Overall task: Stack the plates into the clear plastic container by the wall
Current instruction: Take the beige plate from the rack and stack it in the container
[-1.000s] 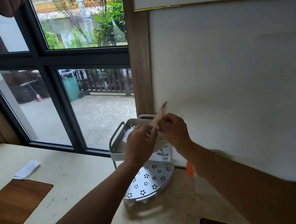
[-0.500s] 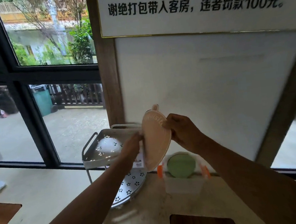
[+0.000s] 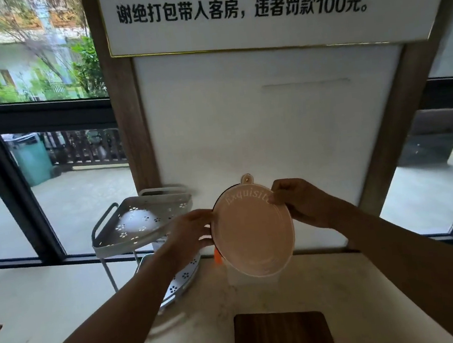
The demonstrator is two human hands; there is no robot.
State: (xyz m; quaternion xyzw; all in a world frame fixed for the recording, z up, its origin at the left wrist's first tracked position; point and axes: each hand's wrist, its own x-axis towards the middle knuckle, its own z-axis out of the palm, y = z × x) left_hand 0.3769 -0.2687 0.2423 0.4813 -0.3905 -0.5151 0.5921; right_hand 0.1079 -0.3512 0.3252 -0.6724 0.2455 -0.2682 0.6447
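Plate (image 3: 254,235), pink, sits tilted between both hands, face toward me. I see left hand (image 3: 190,238) pinching its left rim and right hand (image 3: 303,205) pinching the upper right rim, likely to steady it. Container (image 3: 232,278) lies mostly hidden just below the grip.

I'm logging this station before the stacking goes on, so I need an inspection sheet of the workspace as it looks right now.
Surface: pale stone counter, with a dark wooden board set near the front edge.
Job's things: pink plate lettered "Exquisite", held tilted above the counter; clear container mostly hidden behind it, only an orange clip shows.
Clutter: white two-tier corner rack left of the plate.
Grippers: left hand and right hand grip opposite plate edges.
Cables: nothing seen.
Surroundings: white wall panel, Chinese sign, windows onto a courtyard.
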